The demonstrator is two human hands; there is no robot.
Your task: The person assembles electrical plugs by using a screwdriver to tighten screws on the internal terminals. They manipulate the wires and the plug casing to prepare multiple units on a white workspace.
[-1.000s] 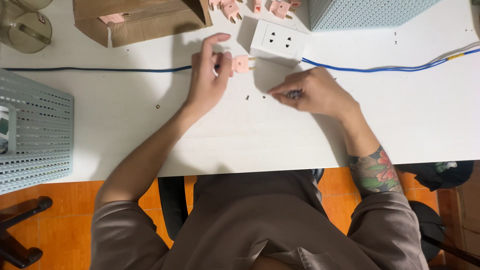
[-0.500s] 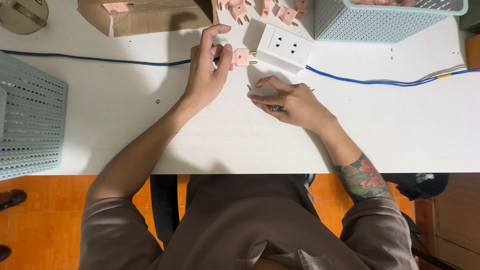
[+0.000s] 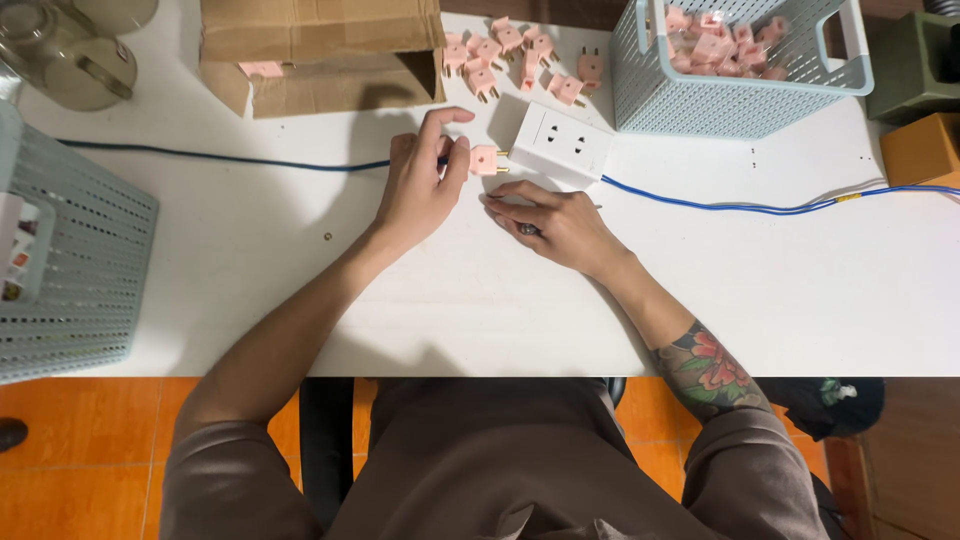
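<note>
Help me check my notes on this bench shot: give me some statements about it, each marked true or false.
1. The left hand holds a pink plug. True.
2. The white socket block lies beside that plug. True.
3. The pale blue basket at top right holds no plugs. False: pink plugs fill it.
4. The right hand rests on the cardboard box. False: it rests on the white table.
5. A blue cable crosses the table. True.

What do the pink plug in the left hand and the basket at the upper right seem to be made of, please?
The pink plug looks like matte moulded plastic with two brass-coloured metal pins; the left hand holds it just short of the white socket block. The pale blue basket looks like rigid moulded plastic, going by its even grid of small holes and smooth rim.
</note>
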